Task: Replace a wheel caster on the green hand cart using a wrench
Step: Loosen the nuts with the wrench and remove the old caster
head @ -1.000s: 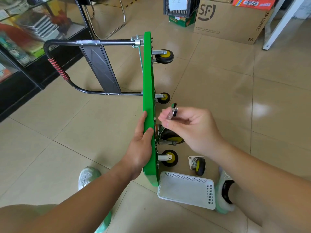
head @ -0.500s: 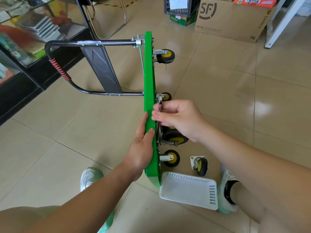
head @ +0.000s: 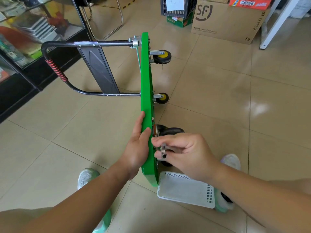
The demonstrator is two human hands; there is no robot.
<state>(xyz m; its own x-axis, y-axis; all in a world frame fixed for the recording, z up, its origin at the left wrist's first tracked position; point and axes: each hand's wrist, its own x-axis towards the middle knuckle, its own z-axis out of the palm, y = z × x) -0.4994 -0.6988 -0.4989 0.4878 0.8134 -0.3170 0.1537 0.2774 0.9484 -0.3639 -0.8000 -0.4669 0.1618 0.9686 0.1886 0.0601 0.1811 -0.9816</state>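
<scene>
Lowest in the frame, two bare forearms reach forward over a pale shoe and a white perforated basket lying on the tiled floor, just beside the near corner of the green hand cart. The cart stands on its edge in mid-frame, with its wheels pointing right.

The left hand lies flat on the deck's left face, fingers straight and pressed together, thumb over the edge. The right hand, fingers curled, pinches a small metal wrench against the underside. It covers the fitting there, so what the wrench sits on cannot be told.

Just above the hand a black caster shows, its lower part hidden by the knuckles. Farther up the deck comes a yellow-hubbed caster, then a far caster near the top corner. The black handle, wrapped in red, sticks out to the left.

Beyond stand a glass cabinet at upper left, chair legs, a dark crate and an SF cardboard box at upper right.
</scene>
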